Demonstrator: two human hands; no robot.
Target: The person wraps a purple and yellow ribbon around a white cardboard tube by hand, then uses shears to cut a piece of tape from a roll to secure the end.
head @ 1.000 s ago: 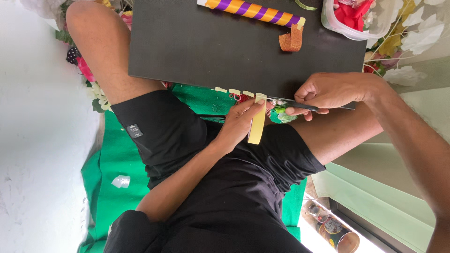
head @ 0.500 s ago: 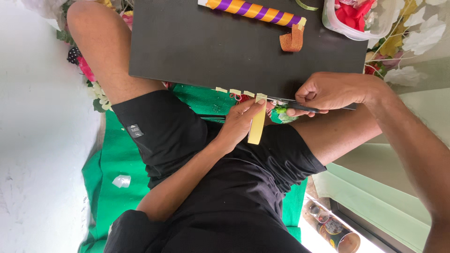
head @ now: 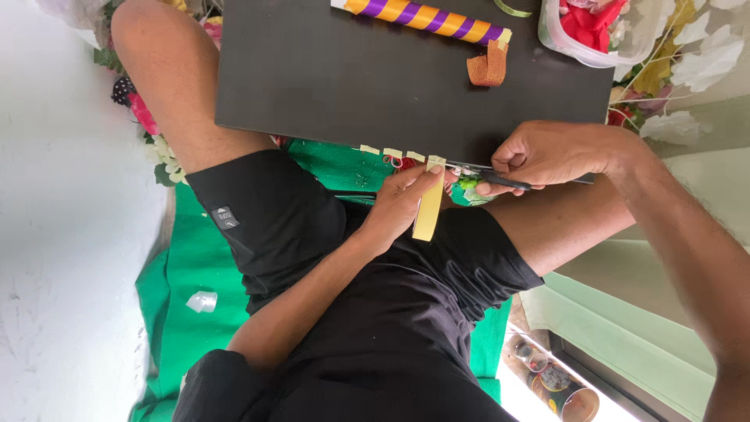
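My left hand [head: 402, 205] pinches a yellow strip [head: 428, 205], fingers closed on its upper part at the near edge of the black board [head: 328, 78]. The strip's long axis runs away from the board toward my lap, its free end hanging over my black shorts [head: 375, 297]. My right hand [head: 547, 155] is clenched around dark scissors [head: 500, 181], lying along the board's edge just beside the strip. Small strip pieces [head: 391, 151] line that edge. A purple-and-yellow striped tube [head: 426, 19] lies at the board's far side.
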